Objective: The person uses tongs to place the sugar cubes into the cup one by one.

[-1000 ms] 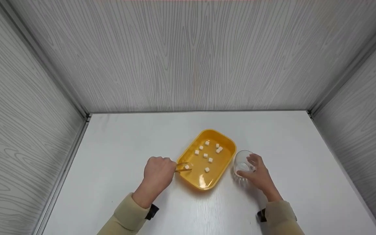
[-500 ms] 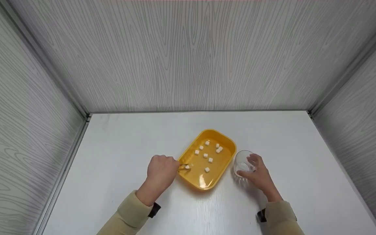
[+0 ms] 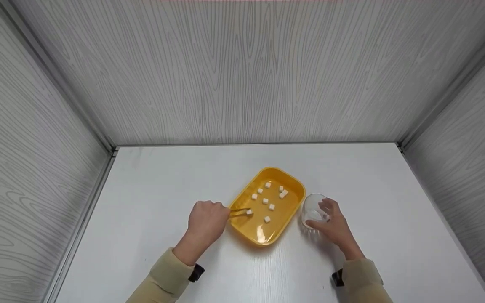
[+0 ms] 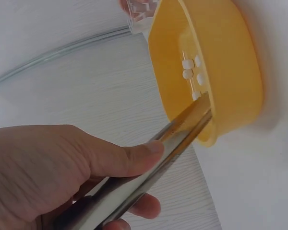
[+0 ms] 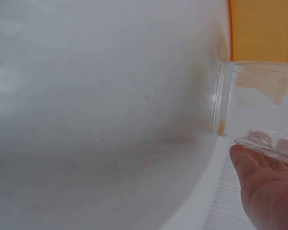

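My left hand [image 3: 209, 221] grips silver metal tongs [image 4: 158, 160], the thumb along one arm and fingers below. In the head view the tongs reach over the left rim of a yellow tray [image 3: 246, 237]. A small white cube [image 3: 249, 212] sits between their tips; whether it is lifted off the tray floor I cannot tell. Several more white cubes [image 3: 265, 201] are spread over the tray floor. Just right of the tray, my right hand [image 3: 333, 225] holds a clear glass [image 5: 261, 100], thumb and fingers curved around its side. The glass stands upright on the table.
The tray and glass stand close together on a white table [image 3: 162, 176]. Grey wood-grain panels [image 3: 246, 75] rise at the back and both sides. A black band [image 3: 196, 273] is on the left wrist.
The tongs' tips have closed in around the white cube, and it has shifted a little right and away from me. The right hand and glass have stayed put.
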